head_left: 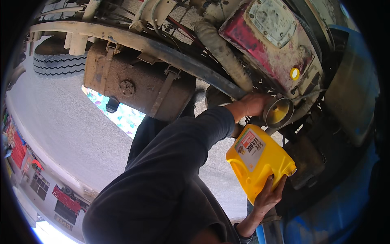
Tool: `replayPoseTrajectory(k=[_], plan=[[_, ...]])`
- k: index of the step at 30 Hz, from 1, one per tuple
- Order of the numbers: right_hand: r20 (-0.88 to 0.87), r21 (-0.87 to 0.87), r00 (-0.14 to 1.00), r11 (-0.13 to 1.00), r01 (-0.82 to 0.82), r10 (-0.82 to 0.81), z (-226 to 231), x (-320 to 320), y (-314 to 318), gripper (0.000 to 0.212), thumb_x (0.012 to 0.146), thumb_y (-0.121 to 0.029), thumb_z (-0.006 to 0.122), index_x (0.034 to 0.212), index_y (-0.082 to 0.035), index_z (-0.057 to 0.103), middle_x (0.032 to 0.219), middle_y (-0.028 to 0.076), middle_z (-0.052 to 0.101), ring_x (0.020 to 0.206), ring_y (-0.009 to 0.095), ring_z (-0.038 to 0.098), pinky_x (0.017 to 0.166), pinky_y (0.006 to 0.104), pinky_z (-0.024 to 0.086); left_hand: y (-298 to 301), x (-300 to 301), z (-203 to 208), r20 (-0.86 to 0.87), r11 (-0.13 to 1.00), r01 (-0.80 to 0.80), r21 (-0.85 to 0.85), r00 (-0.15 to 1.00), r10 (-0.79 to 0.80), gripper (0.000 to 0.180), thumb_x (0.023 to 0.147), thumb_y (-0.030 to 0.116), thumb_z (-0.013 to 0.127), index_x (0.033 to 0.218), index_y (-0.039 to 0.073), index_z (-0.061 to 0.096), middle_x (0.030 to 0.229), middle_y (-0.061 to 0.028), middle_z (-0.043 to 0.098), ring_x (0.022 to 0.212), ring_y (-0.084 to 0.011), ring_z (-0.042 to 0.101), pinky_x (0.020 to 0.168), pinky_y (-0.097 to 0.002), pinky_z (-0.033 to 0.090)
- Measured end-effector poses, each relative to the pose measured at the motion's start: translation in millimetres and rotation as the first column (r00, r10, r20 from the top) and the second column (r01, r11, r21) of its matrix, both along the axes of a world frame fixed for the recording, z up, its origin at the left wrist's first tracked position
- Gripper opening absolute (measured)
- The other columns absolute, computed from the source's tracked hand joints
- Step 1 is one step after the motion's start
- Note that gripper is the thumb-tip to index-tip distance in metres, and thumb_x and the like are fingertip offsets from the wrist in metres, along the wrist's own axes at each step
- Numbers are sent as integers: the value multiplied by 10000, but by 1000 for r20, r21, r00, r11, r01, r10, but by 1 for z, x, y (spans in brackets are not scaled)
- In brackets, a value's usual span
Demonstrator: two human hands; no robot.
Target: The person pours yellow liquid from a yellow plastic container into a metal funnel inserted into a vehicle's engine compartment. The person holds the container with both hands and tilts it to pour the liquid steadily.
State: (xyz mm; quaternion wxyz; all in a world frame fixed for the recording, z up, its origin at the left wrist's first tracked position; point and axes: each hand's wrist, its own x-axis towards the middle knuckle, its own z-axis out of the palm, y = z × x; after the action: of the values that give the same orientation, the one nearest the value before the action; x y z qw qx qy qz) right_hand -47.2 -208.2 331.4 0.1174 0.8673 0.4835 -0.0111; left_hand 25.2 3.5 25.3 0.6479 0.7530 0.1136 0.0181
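A round metal funnel point(289, 109) with yellow inside it stands tilted beside the engine. My left hand point(255, 104) grips it at its left side; the fingertips are hidden behind the rim. Just below the funnel is a yellow plastic jug point(265, 162) with a pale label, leaning so that its neck points to the lower right. My right hand point(269, 197) holds the jug by its lower right side, fingers spread up toward the neck. Dark smudges mark those fingers. Jug and funnel are apart, and no stream shows between them.
Above the funnel sits a red, dirt-covered engine point(260, 49) with a yellow ring point(294, 73) on it. A ribbed hose point(223, 55) and a frame rail point(162, 51) run beside it. A rusty tank point(138, 85) hangs at left, near a tyre point(59, 63). Blue panels point(325, 215) stand right.
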Motion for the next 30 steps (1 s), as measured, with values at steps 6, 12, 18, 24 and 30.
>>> replayPoseTrajectory(k=[6,12,18,24,30], plan=[[-41,61,998,997,54,-51,-3,-2,-6,517,1063,-151,658,1517,-269,440,1492,409,489,1086,542,712,782,466,661,11,-1,14,-35,998,47,-50,998,-48,493,885,407,749,1294,145,664,1288,-161,708,1176,-390,674,1000,-472,555],[-24,93,1000,995,22,-20,-8,2,-21,468,1087,-236,628,1528,-260,474,1505,349,525,1093,493,727,790,440,663,6,0,6,-42,999,33,-21,999,-33,437,905,369,717,1275,139,680,1268,-170,716,1164,-390,686,999,-473,553],[-180,145,900,894,424,-397,-5,-13,-6,511,1103,-398,565,1521,-106,553,1463,311,587,1099,395,745,855,426,646,1,-9,8,38,1000,-23,-20,999,24,357,933,274,674,1257,125,699,1222,-185,720,1148,-398,692,997,-488,548],[-142,59,973,979,194,-184,-1,0,-11,799,938,-218,837,1574,-227,354,1464,420,496,1070,503,735,802,460,660,-5,-6,-7,108,998,-53,-28,993,56,338,945,212,645,1267,125,699,1247,-169,725,1164,-393,688,993,-481,556],[-204,84,940,952,296,-274,0,3,-10,756,966,-215,805,1573,-222,355,1456,417,506,1083,517,725,804,474,656,2,-14,8,85,996,-71,-48,994,75,379,955,190,629,1325,129,682,1298,-177,711,1221,-383,666,1039,-470,539]])
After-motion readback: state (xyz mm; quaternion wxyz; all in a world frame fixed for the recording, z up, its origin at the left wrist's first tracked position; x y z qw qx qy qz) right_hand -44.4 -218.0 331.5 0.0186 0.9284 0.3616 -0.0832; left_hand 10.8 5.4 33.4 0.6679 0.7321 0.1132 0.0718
